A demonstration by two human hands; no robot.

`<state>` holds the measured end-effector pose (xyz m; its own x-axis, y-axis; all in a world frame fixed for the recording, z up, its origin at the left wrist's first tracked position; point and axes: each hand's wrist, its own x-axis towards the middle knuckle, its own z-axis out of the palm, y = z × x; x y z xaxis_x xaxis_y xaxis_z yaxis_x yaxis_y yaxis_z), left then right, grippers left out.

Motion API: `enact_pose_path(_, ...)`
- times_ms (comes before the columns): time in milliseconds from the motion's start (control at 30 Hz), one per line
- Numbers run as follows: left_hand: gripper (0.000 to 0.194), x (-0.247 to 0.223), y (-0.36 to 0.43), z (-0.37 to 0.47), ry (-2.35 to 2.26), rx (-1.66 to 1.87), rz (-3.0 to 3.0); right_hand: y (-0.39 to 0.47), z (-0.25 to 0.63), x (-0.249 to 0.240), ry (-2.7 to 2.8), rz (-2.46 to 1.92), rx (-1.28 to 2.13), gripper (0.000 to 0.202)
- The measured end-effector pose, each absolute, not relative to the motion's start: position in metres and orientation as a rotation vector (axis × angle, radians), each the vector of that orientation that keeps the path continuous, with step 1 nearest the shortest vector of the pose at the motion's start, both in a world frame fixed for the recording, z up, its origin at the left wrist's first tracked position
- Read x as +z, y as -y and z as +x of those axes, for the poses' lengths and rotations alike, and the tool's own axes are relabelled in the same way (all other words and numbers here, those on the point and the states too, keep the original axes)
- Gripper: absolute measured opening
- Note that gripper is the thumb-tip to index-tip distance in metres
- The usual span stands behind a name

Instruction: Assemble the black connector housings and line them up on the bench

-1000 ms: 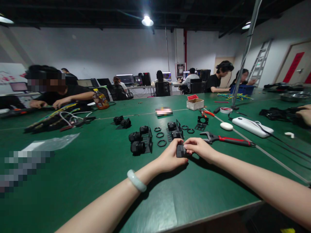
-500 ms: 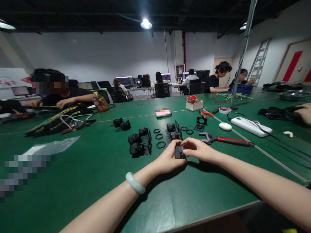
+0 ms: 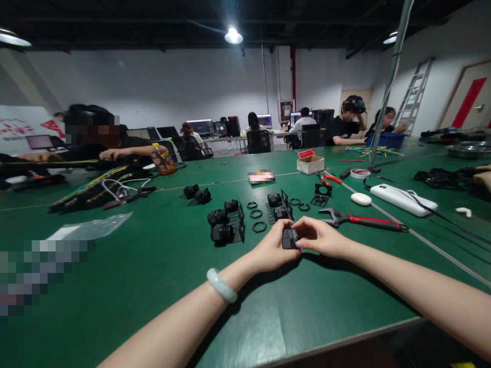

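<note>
My left hand is closed around a black plastic fitting, held just above the green table. My right hand is closed at the fitting's right side, thumb and fingertips pressed on it; they hide part of it. Just beyond my hands, a black bracket with fittings stands on the table. Black ring nuts lie left of it, and other ring nuts to its right. Further left is a group of bracketed black fittings. An adjustable wrench with a red and black handle lies right of my right hand.
A bare black bracket, orange-handled pliers, a small open box, a white power bank and a white oval case lie beyond. More fittings and a plastic bag are left. Co-workers sit around the table.
The view has turned slightly left, so everything sits a little further right. Both hands keep hold of the black fitting, which appears turned slightly, showing more of its side.
</note>
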<state>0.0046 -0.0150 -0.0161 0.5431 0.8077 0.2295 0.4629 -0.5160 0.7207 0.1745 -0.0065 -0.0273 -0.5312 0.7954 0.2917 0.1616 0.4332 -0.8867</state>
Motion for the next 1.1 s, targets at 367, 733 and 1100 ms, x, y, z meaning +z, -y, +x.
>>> enact_pose_path(367, 0.050, -0.0146, 0.0157, 0.0057, -0.999, 0.740, 2.152, 0.0079, 0.1729, -0.0255, 1.958, -0.883, 1.036, 0.031)
enact_pose_path(733, 0.050, -0.0150, 0.0154, 0.0057, -1.005, 0.738, 2.155, 0.0058, 0.1725, -0.0244, 1.957, -0.889, 1.074, 0.030)
enact_pose_path(1100, 0.049, -0.0099, 0.0169, 0.0073, -1.012, 0.742, 2.128, 0.0057, 0.1766, -0.0212, 2.053, -0.884, 0.996, 0.033)
